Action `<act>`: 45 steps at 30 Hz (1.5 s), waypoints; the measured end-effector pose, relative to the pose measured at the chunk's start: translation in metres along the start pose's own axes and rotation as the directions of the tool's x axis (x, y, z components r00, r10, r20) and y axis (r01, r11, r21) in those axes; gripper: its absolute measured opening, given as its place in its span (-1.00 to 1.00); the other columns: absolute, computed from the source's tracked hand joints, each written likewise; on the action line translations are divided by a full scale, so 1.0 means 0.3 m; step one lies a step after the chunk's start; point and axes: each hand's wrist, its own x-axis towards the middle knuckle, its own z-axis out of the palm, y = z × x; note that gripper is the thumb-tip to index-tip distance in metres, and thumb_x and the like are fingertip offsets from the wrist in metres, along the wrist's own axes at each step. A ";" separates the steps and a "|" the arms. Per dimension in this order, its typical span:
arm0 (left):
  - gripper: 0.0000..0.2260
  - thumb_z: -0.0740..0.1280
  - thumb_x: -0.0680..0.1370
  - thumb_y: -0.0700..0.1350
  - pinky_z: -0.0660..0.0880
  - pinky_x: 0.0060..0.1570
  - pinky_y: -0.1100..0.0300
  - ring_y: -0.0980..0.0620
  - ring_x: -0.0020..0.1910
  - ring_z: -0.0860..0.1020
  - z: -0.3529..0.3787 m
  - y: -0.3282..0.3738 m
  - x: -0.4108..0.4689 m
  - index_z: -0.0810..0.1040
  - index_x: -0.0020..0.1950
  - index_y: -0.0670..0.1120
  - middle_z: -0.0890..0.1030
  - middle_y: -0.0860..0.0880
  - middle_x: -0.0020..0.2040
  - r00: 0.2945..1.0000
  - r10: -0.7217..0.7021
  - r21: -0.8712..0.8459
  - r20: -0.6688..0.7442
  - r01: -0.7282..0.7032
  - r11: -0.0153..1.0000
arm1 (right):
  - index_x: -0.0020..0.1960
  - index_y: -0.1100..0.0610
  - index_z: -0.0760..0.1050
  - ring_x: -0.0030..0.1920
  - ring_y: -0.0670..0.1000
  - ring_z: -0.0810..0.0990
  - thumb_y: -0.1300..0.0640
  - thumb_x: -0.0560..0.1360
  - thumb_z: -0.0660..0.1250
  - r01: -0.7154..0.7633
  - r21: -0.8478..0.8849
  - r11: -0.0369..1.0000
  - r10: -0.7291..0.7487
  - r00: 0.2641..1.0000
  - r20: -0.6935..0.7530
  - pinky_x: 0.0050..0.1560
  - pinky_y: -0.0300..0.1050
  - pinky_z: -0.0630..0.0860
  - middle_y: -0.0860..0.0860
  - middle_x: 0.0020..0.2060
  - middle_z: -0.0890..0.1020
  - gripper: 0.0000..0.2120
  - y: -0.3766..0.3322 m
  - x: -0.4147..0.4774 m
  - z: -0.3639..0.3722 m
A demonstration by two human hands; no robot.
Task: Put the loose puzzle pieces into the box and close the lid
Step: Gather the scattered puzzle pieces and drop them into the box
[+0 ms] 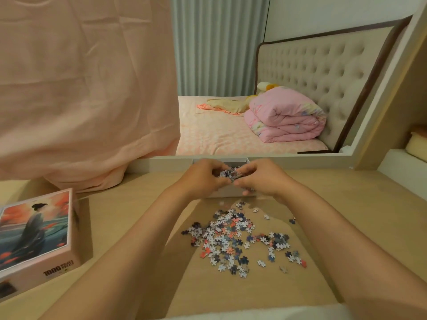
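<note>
**A:** Why are both hands bunched together at the far edge of the table (346,204)?

**B:** They're working as a scoop. The left hand (203,179) and right hand (263,181) are cupped toward each other, fingers curled in around a handful of pieces (227,174), held directly over the white box (223,194). Two hands carry more than one, and pressing them together keeps pieces from slipping out.

**A:** Why does the box sit there?

**B:** It's at the middle of the far edge, just beyond the loose puzzle pieces (231,236), so each trip is short and straight ahead.

**A:** How full is it?

**B:** Hard to say. The hands cover nearly all of the opening, and only bits of its white walls show.

**A:** And the lid?

**B:** The lid (34,229) lies picture side up by the left edge, toward the near corner. That's well apart from the box and clear of the scooping. I'd judge it goes on last, since a large scatter lies in the middle of the table, with a few strays toward the right.
</note>
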 end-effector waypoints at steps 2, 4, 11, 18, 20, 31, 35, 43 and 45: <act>-0.89 0.45 0.50 -0.04 0.39 -0.30 0.11 0.02 -0.37 0.44 -0.032 0.000 0.055 0.65 0.00 -0.01 0.61 -0.20 -0.25 0.999 0.010 0.000 -0.040 -0.010 1.000 | 0.03 0.27 0.64 -0.34 0.06 0.65 0.32 0.38 0.55 0.041 -0.003 0.999 -0.041 0.998 -0.054 -0.32 -0.14 0.64 0.16 -0.15 0.68 -0.76 -0.035 0.056 -0.005; -0.87 0.43 0.52 -0.05 0.34 -0.33 0.16 0.04 -0.39 0.41 -0.050 -0.007 0.098 0.65 0.03 -0.04 0.59 -0.16 -0.27 0.997 0.007 0.019 -0.073 -0.006 1.000 | 0.03 0.24 0.63 -0.36 0.06 0.64 0.31 0.40 0.54 0.057 -0.040 0.998 -0.061 0.993 -0.099 -0.49 -0.26 0.51 0.14 -0.14 0.67 -0.78 -0.054 0.109 -0.002; -0.69 0.38 0.56 -0.02 0.50 0.09 0.17 0.06 0.10 0.60 -0.039 -0.104 0.130 0.59 0.29 -0.02 0.66 0.00 0.16 0.996 -0.046 0.135 0.072 0.036 0.990 | 0.11 0.07 0.69 -0.13 -0.09 0.60 0.11 0.48 0.48 0.191 -0.345 0.919 -0.207 0.978 -0.008 -0.07 -0.21 0.47 -0.01 -0.09 0.71 -0.79 -0.008 0.210 0.056; -0.71 0.20 0.61 0.14 0.33 0.27 -0.01 0.02 0.14 0.55 -0.020 -0.147 0.074 0.58 0.27 0.17 0.65 0.06 0.12 0.998 -0.015 0.341 0.060 -0.006 0.940 | 0.14 -0.05 0.67 -0.01 -0.07 0.62 0.11 0.59 0.28 0.307 -0.417 0.855 -0.292 0.951 0.102 0.03 -0.13 0.52 -0.09 0.02 0.70 -0.77 0.023 0.180 0.079; -0.69 0.14 0.63 0.15 0.24 0.30 0.01 0.03 0.22 0.50 -0.009 -0.148 0.061 0.57 0.27 0.18 0.60 0.07 0.21 0.997 0.002 0.409 0.078 -0.033 0.912 | 0.15 -0.05 0.65 0.05 0.00 0.61 0.06 0.62 0.19 0.326 -0.538 0.777 -0.251 0.945 0.211 0.08 -0.04 0.53 -0.08 0.07 0.68 -0.73 0.040 0.166 0.090; -0.84 0.28 0.58 0.04 0.40 0.10 0.07 0.08 0.02 0.50 -0.052 -0.086 -0.097 0.58 0.12 0.13 0.50 0.13 0.07 0.983 0.136 0.328 -0.127 -0.088 0.941 | 0.14 -0.04 0.65 -0.13 -0.20 0.57 0.10 0.61 0.27 0.322 -0.433 0.842 -0.320 0.944 0.081 -0.10 -0.28 0.42 -0.23 -0.08 0.61 -0.79 -0.037 -0.025 0.032; -0.90 0.32 0.55 0.07 0.46 -0.05 0.16 0.10 -0.05 0.53 -0.055 -0.048 -0.200 0.55 0.03 0.11 0.48 0.14 0.00 0.999 0.022 0.298 0.038 -0.032 0.954 | 0.18 -0.10 0.63 -0.08 -0.18 0.61 0.03 0.56 0.32 0.320 -0.485 0.814 -0.209 0.940 0.269 -0.01 -0.17 0.53 -0.19 0.02 0.63 -0.78 -0.003 -0.100 0.087; -0.47 0.31 0.50 0.26 0.33 0.31 0.01 -0.01 0.28 0.28 0.001 -0.053 -0.322 0.41 0.41 0.09 0.33 0.01 0.18 0.934 -0.203 0.468 0.295 0.044 0.883 | 0.55 -0.05 0.23 0.52 0.07 0.16 0.05 0.64 0.14 0.351 -0.661 0.663 -0.085 0.913 0.399 0.51 0.11 0.14 -0.03 0.53 0.23 -0.52 0.089 -0.162 0.163; -0.51 0.32 0.53 0.21 0.36 0.28 0.02 -0.03 0.25 0.36 0.020 -0.043 -0.318 0.44 0.42 0.06 0.36 0.01 0.13 0.947 -0.167 0.432 0.272 0.035 0.901 | 0.48 -0.02 0.37 0.45 0.03 0.31 0.15 0.62 0.16 0.349 -0.596 0.723 -0.127 0.915 0.382 0.46 0.03 0.27 -0.05 0.45 0.37 -0.57 0.081 -0.173 0.145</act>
